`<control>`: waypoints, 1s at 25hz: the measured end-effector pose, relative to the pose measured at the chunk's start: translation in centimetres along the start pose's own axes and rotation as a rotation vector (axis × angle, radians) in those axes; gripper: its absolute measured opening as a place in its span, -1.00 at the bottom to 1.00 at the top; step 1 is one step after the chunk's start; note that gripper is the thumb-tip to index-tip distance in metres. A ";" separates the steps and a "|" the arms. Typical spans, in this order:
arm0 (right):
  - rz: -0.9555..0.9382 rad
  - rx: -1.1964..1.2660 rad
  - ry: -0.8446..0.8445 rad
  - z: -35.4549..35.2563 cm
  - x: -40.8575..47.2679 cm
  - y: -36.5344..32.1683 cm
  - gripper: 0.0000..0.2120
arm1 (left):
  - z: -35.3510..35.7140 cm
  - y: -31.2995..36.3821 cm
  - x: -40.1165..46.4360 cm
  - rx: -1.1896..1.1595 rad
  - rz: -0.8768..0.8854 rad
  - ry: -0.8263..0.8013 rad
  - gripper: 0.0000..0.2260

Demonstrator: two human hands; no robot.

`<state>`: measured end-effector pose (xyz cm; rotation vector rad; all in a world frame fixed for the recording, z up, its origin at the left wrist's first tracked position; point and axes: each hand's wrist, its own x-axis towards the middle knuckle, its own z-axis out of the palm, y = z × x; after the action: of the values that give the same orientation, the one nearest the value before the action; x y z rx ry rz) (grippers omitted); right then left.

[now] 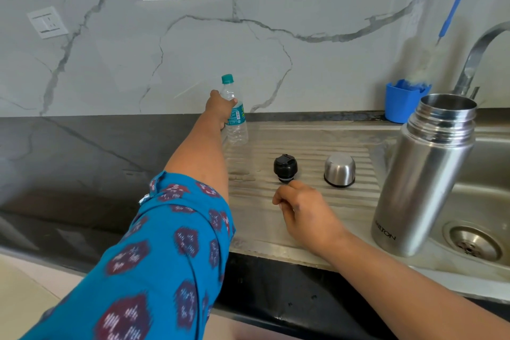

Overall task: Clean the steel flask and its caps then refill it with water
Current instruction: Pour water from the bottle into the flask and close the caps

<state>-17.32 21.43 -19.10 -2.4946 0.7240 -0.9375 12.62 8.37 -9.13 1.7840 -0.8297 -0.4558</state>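
Note:
The steel flask (422,174) stands open-mouthed and uncapped at the right end of the steel draining board (303,218), beside the sink. Its black inner cap (285,168) and steel outer cap (339,170), the latter upside down, rest on the board's ridges. My left hand (220,110) reaches far back and grips a clear plastic water bottle (235,119) with a green lid, standing upright near the wall. My right hand (305,211) hovers just in front of the black cap, fingers loosely curled, holding nothing.
The sink basin with its drain (473,243) lies at the right, under a steel tap (480,58). A blue holder (403,103) with a blue-handled bottle brush (456,0) stands at the back. Dark countertop (82,163) stretches left. A wall socket (47,22) is at upper left.

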 end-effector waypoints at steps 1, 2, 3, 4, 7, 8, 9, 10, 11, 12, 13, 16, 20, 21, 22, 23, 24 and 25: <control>0.001 0.000 -0.004 0.0 0.0 0.0 -0.81 | 0.0 -0.1 0.1 -0.009 -0.015 -0.004 -0.55; 0.000 0.000 -0.004 -0.1 0.0 -0.1 -0.81 | -0.1 -0.2 0.2 -0.011 -0.027 -0.008 -0.56; -0.001 0.000 -0.003 -0.1 0.0 -0.1 -0.81 | -0.1 -0.3 0.1 -0.005 -0.031 -0.013 -0.56; -0.003 0.000 -0.002 -0.1 0.0 -0.2 -0.81 | -0.1 -0.4 0.0 0.007 -0.028 -0.012 -0.55; 0.002 -0.001 -0.011 -0.1 0.0 -0.1 -0.81 | 0.0 -0.6 -0.4 0.041 -0.024 -0.007 -0.49; 0.006 -0.001 -0.013 -0.1 0.0 -0.1 -0.81 | -0.1 -0.6 -0.6 0.043 -0.032 -0.007 -0.48; 0.011 -0.001 -0.015 -0.1 0.0 -0.1 -0.81 | -0.2 -0.6 -0.8 0.047 -0.047 0.000 -0.46; 0.018 -0.003 -0.017 -0.1 0.0 -0.1 -0.81 | -0.3 -0.5 -1.0 0.056 -0.058 0.016 -0.43; 0.024 -0.006 -0.016 -0.1 0.0 -0.1 -0.81 | -0.2 -0.3 -1.5 0.077 -0.068 0.059 -0.37; 0.035 -0.009 -0.017 -0.1 0.0 0.0 -0.81 | 0.0 -0.1 -2.5 0.098 -0.071 0.132 -0.28; 0.049 -0.009 -0.020 -0.1 0.0 0.0 -0.81 | 0.2 0.2 -3.9 0.105 -0.063 0.227 -0.22; 0.100 -0.020 -0.031 -0.1 -0.1 0.0 -0.79 | 2.1 0.4 -9.4 0.160 0.039 0.245 -0.31; 0.136 -0.016 -0.072 -0.2 -0.5 -0.4 -0.77 | 4.1 -1.9 -15.2 0.373 0.077 -0.473 -0.26; 0.143 -0.022 -0.075 -0.4 -0.7 -0.4 -0.78 | 4.5 -2.3 -15.9 0.422 0.095 -0.511 -0.24; 0.154 -0.026 -0.073 -0.6 -0.9 -0.4 -0.78 | 4.8 -2.6 -16.5 0.457 0.112 -0.502 -0.25; 0.169 -0.021 -0.069 -1.0 -1.1 -0.3 -0.79 | 5.1 -2.7 -17.0 0.464 0.115 -0.480 -0.30; 0.185 -0.013 -0.069 -1.4 -1.4 -0.3 -0.79 | 5.2 -2.7 -17.6 0.454 0.110 -0.459 -0.37; 0.192 -0.002 -0.063 -1.9 -1.8 -0.3 -0.79 | 5.2 -2.7 -18.2 0.439 0.104 -0.429 -0.42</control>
<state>-19.65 22.44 -18.49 -2.3931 0.9245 -0.7869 -2.38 18.58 -15.05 2.0600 -1.4018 -0.6359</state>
